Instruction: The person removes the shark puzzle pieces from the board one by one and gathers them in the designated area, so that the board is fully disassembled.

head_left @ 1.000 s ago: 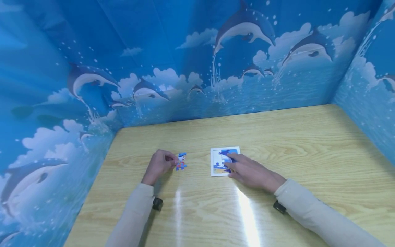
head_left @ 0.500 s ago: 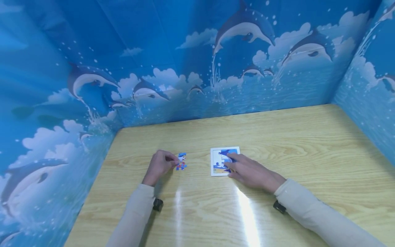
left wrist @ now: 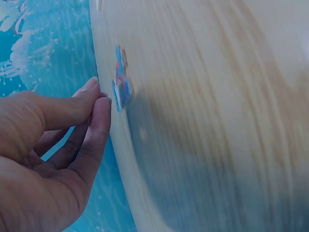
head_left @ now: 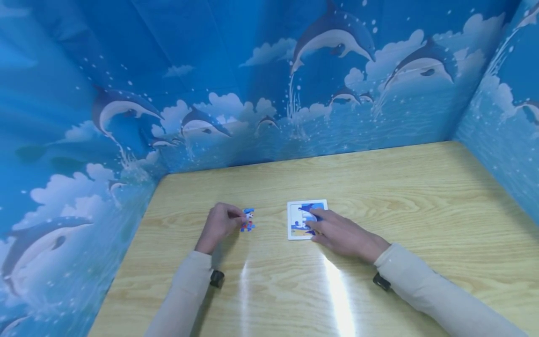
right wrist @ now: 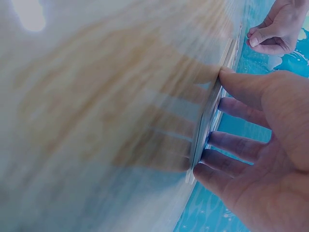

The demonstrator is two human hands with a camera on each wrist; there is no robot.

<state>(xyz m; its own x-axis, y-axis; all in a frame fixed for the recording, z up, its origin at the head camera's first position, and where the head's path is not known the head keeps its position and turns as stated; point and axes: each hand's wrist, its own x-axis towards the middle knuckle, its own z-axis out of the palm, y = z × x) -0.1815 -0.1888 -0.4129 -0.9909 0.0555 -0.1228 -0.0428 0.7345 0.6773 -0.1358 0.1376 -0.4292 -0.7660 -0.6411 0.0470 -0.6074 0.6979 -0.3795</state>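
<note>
In the head view my left hand [head_left: 218, 225] is at the left of the table, thumb and index fingertips pinched together beside several small puzzle pieces [head_left: 249, 227]. These pieces are blue, white and red; the left wrist view shows puzzle pieces [left wrist: 121, 84] lying just beyond the fingertips. A tiny sliver shows between the tips, like the edge of a puzzle piece, mostly hidden. My right hand [head_left: 338, 231] rests on the right side of a white-framed dolphin puzzle [head_left: 289, 222]. Its fingers [right wrist: 236, 145] lie fairly straight against the board, covering part of the picture.
The wood-grain table [head_left: 400, 187] is bordered by a blue dolphin-print curtain [head_left: 236, 103] at the back and both sides. Glare streaks [head_left: 338, 295] lie near the front. Black wrist straps [head_left: 216, 279] sit on pale sleeves [head_left: 181, 290].
My left hand has shifted very slightly to the right and away from me, fingertips overlapping the pieces a little more. The right hand and the framed puzzle have stayed put.
</note>
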